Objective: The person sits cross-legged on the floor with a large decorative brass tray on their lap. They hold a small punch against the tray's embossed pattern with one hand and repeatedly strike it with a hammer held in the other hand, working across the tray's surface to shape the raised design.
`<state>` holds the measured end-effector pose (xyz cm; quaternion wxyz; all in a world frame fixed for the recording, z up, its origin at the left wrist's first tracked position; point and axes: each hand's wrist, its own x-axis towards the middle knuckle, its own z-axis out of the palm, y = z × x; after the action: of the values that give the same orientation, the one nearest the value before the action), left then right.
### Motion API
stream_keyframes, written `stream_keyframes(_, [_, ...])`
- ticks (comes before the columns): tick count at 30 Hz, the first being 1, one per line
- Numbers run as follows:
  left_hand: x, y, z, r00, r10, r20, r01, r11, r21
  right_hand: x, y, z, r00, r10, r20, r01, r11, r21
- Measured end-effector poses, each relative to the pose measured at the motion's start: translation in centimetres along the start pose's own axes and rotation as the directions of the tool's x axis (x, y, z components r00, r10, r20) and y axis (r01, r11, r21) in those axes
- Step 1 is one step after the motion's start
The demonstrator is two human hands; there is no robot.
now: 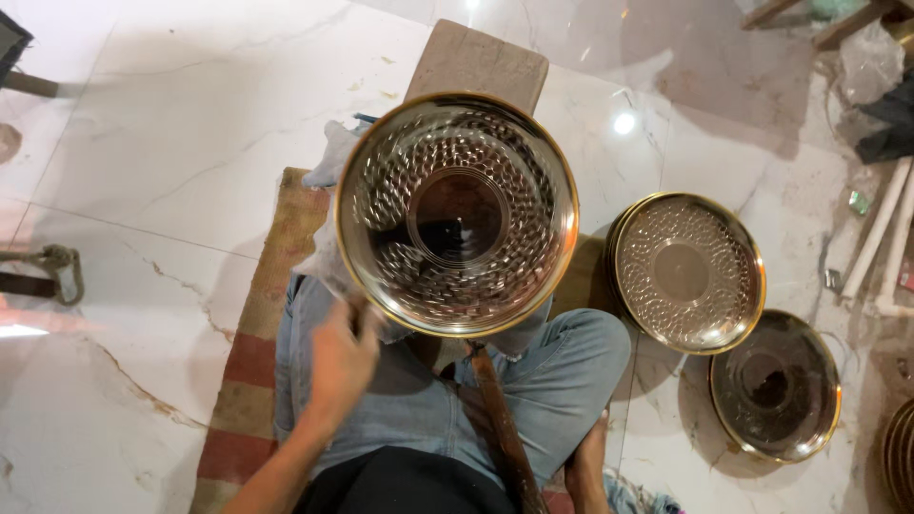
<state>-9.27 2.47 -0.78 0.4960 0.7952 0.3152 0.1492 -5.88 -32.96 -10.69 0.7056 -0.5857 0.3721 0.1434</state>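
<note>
At lower centre, the left hand (341,362) grips the rim of a round, hammered brass plate (457,214) with nothing on it, held at frame centre. The right hand is unseen. Farther right, two similar brass plates (687,272) lie on the white marble floor (143,190).

hammered plate (457,214): glossy metal, dimpled, brass-coloured rim | wooden block (479,65) behind plate: matt, rough | floor (171,143): polished marble, glossy | rug (257,352) left of plate: coarse woven cloth | plates (687,272) right of it: shiny metal
</note>
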Motion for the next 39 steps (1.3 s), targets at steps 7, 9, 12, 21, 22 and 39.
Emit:
stream_keyframes(7, [2.6,-7.7,-3.7,0.96,-0.014,-0.279,0.044,0.994,0.103,-2.6,-0.9,-3.6,0.951,-0.222,0.216,0.308,0.618,-0.723])
stream_keyframes(9, [5.6,-11.0,-5.2,0.916,-0.214,-0.34,0.183,0.975,-0.123,-2.5,-2.2,-5.3,0.938,-0.19,0.29,0.346,0.476,-0.808])
stream_keyframes(12, [7.9,-13.9,-4.8,0.934,-0.302,-0.19,0.233,0.919,-0.318,-1.7,-3.0,-6.2,0.97,-0.116,0.216,0.242,0.58,-0.778])
stream_keyframes(21, [9.6,-14.3,-3.5,0.96,-0.144,-0.24,0.207,0.942,0.265,-6.1,3.8,-1.7,0.824,-0.088,0.56,0.548,0.373,-0.748])
stream_keyframes(22, [9.2,-14.6,-3.7,0.964,-0.147,-0.224,0.201,0.949,0.242,-6.7,3.8,-1.1,0.797,-0.077,0.599,0.585,0.345,-0.734])
stream_keyframes(39, [8.2,-1.0,-5.6,0.968,-0.007,-0.252,0.004,1.0,-0.015,-18.0,-11.2,10.4,-0.267,-0.005,0.964,0.936,-0.241,0.258])
